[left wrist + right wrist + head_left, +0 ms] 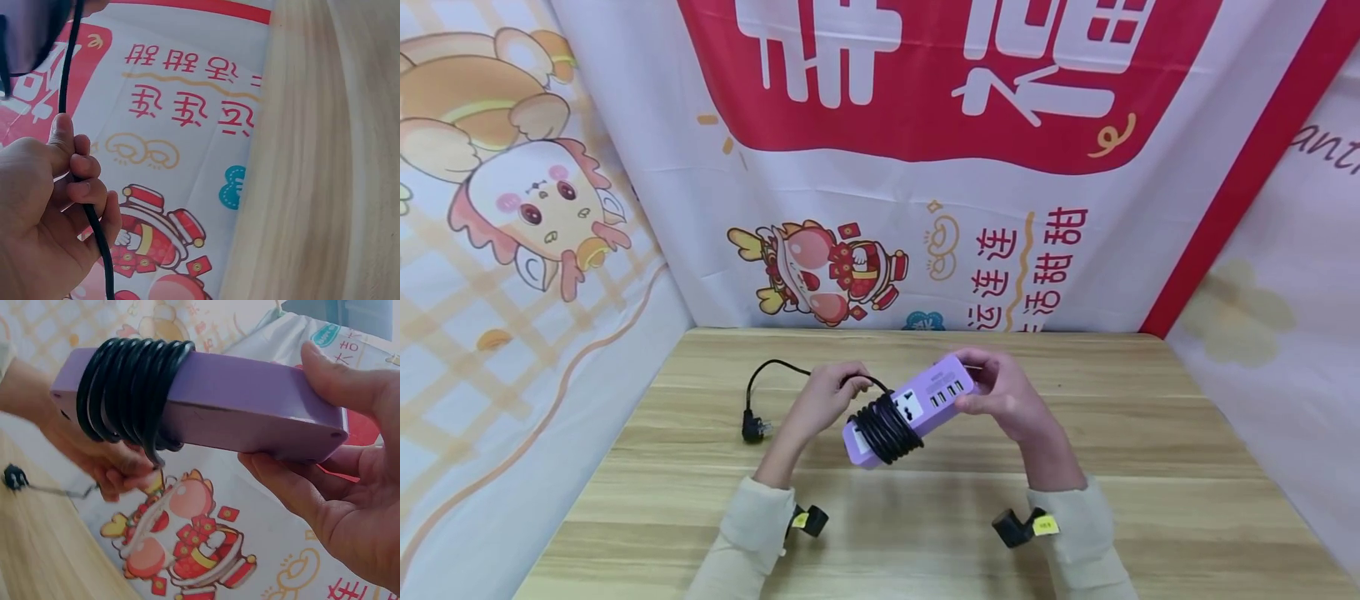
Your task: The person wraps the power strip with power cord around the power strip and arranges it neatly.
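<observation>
A purple power strip (934,398) is held tilted above the table, its right end higher in the head view. Its black cord (887,431) is wound several turns around the left half. My right hand (1011,396) grips the strip's right end, thumb on one side and fingers on the other, as the right wrist view also shows. With thumb and curled fingers my left hand (59,200) pinches the free length of the cord (67,75). Beyond that hand the cord runs left to a black plug (754,427) over the table's left side.
The wooden table (1150,450) spreads under both hands. A printed cloth (925,192) hangs behind its back edge, and patterned cloths stand at the left (527,333) and right. Each wrist wears a small black camera (1015,529).
</observation>
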`<state>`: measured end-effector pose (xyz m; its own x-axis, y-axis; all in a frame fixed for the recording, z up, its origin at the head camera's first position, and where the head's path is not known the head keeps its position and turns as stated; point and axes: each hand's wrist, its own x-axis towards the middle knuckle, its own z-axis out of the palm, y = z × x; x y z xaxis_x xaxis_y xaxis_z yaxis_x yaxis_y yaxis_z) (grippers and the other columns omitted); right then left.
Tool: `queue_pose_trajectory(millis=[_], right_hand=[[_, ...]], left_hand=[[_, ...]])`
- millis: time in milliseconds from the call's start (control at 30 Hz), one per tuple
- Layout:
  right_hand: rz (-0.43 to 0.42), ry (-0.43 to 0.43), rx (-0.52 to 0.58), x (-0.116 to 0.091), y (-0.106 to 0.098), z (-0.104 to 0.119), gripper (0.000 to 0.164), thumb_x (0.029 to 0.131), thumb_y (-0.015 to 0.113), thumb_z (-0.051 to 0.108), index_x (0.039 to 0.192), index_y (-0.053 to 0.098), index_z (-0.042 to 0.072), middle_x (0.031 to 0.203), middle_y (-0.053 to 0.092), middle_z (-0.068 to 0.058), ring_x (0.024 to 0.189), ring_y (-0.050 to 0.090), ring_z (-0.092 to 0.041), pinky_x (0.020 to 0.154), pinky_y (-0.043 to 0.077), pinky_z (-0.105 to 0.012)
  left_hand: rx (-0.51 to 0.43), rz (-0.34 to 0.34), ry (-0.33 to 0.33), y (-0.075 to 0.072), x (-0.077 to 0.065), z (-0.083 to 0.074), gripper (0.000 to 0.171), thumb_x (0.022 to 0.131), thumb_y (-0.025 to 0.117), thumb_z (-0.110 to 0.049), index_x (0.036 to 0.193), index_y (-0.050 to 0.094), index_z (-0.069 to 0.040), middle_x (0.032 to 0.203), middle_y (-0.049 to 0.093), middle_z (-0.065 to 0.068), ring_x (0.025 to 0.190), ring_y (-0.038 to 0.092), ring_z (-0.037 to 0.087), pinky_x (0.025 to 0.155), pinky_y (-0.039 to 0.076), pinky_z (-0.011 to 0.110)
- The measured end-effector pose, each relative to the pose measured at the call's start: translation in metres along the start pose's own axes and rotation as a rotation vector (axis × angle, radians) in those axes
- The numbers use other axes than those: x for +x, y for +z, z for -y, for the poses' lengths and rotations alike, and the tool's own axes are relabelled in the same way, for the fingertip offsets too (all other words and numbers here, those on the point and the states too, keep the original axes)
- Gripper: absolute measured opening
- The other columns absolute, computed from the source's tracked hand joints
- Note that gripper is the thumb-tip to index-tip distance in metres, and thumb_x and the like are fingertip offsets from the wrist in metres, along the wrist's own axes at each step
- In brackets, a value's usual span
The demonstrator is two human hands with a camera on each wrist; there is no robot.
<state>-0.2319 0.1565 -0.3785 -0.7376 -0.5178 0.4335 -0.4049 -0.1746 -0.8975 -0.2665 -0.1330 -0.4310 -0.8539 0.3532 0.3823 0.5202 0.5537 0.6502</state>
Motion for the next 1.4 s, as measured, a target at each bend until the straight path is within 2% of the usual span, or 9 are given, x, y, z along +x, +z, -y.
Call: queue_pose_trajectory(millis=[133,333,433,533,667,867,1033,1233,1400], right_hand=[[-0.03,0.041,-0.169,-0.002,-0.002,0.002,0.04,0.08,0.078,0.002,0.113,0.06,-0.01,0.1,0.067,-0.004,0.086,0.063,-0.015,0.073,0.058,-0.027],[-0.022,0.09,-0.421,-0.003,0.0,0.003,0.045,0.076,0.084,0.008,0.117,0.065,0.005,0.106,0.067,-0.011,0.087,0.064,-0.018,0.073,0.058,-0.028],[0.028,0.076,-0.501,-0.001,0.002,0.002,0.047,0.076,0.087,0.014,0.119,0.068,0.01,0.11,0.069,-0.009,0.09,0.065,-0.019,0.075,0.059,-0.029],[0.054,0.08,-0.58,0.0,0.003,0.001,0.046,0.074,0.089,0.021,0.115,0.071,0.013,0.107,0.071,-0.004,0.088,0.066,-0.017,0.076,0.059,-0.029],[0.063,0.137,-0.701,0.002,0.006,0.001,0.045,0.072,0.091,0.028,0.111,0.072,0.016,0.103,0.072,0.003,0.086,0.065,-0.012,0.079,0.057,-0.026],[0.097,0.194,-0.869,0.006,0.014,0.0,0.047,0.073,0.089,0.033,0.114,0.072,0.016,0.103,0.073,0.004,0.085,0.062,-0.008,0.081,0.056,-0.028],[0.116,0.233,-0.938,0.008,0.022,-0.004,0.052,0.072,0.09,0.035,0.117,0.072,0.017,0.104,0.073,0.004,0.085,0.061,-0.008,0.08,0.057,-0.032],[0.141,0.188,-0.965,0.01,0.03,-0.004,0.056,0.071,0.091,0.03,0.121,0.072,0.016,0.109,0.075,0.0,0.087,0.064,-0.007,0.078,0.055,-0.023],[0.145,0.18,-0.955,0.011,0.03,-0.009,0.057,0.073,0.09,0.028,0.125,0.07,0.016,0.114,0.074,-0.001,0.091,0.065,-0.008,0.081,0.056,-0.025]], left_hand=[[0.022,-0.006,0.001,-0.004,-0.001,-0.002,0.016,0.099,0.061,-0.017,0.085,0.07,-0.016,0.074,0.066,0.007,0.064,0.053,0.009,0.062,0.048,0.025],[0.06,-0.038,0.032,-0.009,-0.003,-0.005,0.014,0.097,0.065,-0.017,0.085,0.071,-0.016,0.07,0.061,-0.006,0.061,0.052,0.007,0.06,0.048,0.025],[0.081,-0.047,0.043,-0.01,-0.003,-0.006,0.013,0.096,0.066,-0.017,0.083,0.071,-0.016,0.068,0.06,-0.006,0.059,0.05,0.007,0.059,0.047,0.024],[0.098,-0.051,0.041,-0.01,-0.003,-0.007,0.013,0.095,0.067,-0.018,0.083,0.072,-0.016,0.067,0.06,-0.007,0.058,0.049,0.007,0.059,0.046,0.023],[0.129,-0.067,0.034,-0.008,-0.002,-0.01,0.011,0.094,0.069,-0.018,0.084,0.074,-0.015,0.068,0.063,-0.006,0.059,0.051,0.007,0.059,0.047,0.023],[0.213,-0.116,0.034,-0.003,-0.003,-0.015,0.01,0.092,0.072,-0.019,0.084,0.075,-0.015,0.075,0.072,-0.002,0.063,0.057,0.007,0.063,0.052,0.026],[0.28,-0.141,0.009,-0.001,-0.005,-0.017,0.011,0.091,0.072,-0.023,0.084,0.074,-0.015,0.076,0.072,-0.003,0.064,0.058,0.006,0.064,0.053,0.027],[0.306,-0.167,-0.015,-0.001,-0.005,-0.018,0.015,0.092,0.07,-0.026,0.085,0.074,-0.013,0.074,0.072,-0.001,0.06,0.054,0.008,0.06,0.049,0.026],[0.333,-0.191,-0.003,-0.002,-0.004,-0.02,0.012,0.091,0.073,-0.024,0.085,0.074,-0.013,0.075,0.073,-0.001,0.061,0.058,0.009,0.06,0.05,0.026]])
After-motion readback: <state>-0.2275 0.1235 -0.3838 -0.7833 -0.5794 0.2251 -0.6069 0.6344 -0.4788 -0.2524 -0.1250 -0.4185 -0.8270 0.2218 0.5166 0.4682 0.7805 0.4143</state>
